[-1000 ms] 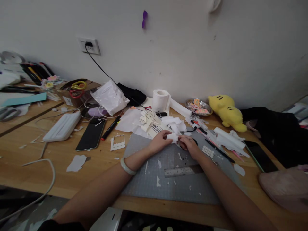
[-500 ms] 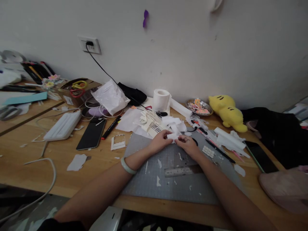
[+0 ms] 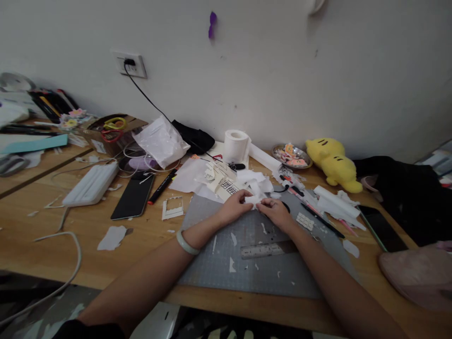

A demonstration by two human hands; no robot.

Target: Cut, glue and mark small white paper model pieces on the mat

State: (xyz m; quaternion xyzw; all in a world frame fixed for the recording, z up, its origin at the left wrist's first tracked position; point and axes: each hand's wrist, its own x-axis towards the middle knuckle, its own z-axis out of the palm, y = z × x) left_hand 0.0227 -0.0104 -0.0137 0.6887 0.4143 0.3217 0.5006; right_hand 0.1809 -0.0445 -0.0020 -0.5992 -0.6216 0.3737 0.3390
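Between my two hands is a small piece of white paper (image 3: 252, 200), held just above the far part of the grey cutting mat (image 3: 212, 263). My left hand (image 3: 236, 207) pinches its left side, thumb and fingers closed. Its right side is gripped by the fingertips of my right hand (image 3: 276, 213). Behind the hands lie crumpled white paper strips (image 3: 256, 181) and cream card pieces with black window drawings (image 3: 226, 185). A steel ruler (image 3: 263, 250) rests on the mat below my hands, its right end partly under my right forearm.
Right of the mat are a black pen (image 3: 323, 220), a rolled white sheet (image 3: 335, 207) and a phone (image 3: 383, 228). A paper roll (image 3: 236, 146), metal bowl (image 3: 305, 160) and yellow plush (image 3: 332, 162) stand at the back. Leftward lie a marker (image 3: 162, 187), black phone (image 3: 132, 197) and cables.
The hands and the paper between them look almost the same. Only the camera's view has shifted very slightly.
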